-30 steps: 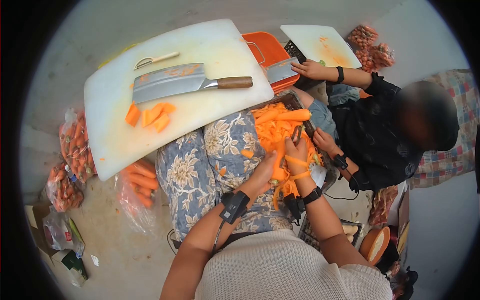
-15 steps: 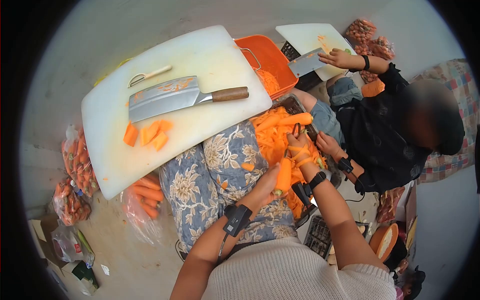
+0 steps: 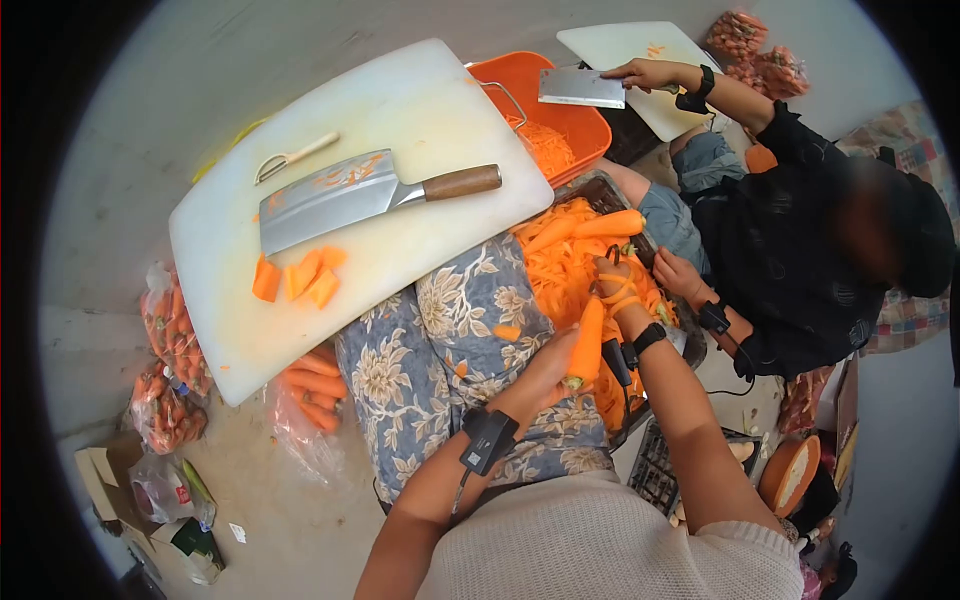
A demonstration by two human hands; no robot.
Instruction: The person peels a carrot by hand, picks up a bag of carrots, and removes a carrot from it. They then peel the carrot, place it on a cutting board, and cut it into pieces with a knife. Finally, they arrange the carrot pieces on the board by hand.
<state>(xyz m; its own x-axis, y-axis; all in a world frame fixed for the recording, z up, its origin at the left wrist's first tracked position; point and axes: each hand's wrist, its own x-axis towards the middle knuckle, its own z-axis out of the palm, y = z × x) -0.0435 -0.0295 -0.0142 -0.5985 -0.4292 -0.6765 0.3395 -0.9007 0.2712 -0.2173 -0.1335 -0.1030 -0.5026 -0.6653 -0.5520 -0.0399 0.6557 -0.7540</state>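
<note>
Your left hand (image 3: 545, 372) grips a carrot (image 3: 588, 338); your right hand (image 3: 620, 290) closes on a peeler (image 3: 612, 256), half hidden by peels (image 3: 608, 300). A co-worker's hand (image 3: 678, 272) sits just beside.

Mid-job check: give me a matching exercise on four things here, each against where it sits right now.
1 cleaver
2 carrot chunks
3 whole carrot
4 carrot shreds

A in the left hand
B in the orange basket
C on the white board, below the blade
D flat across the board's middle

Pairs: 1-D, 2-C, 3-A, 4-B
</note>
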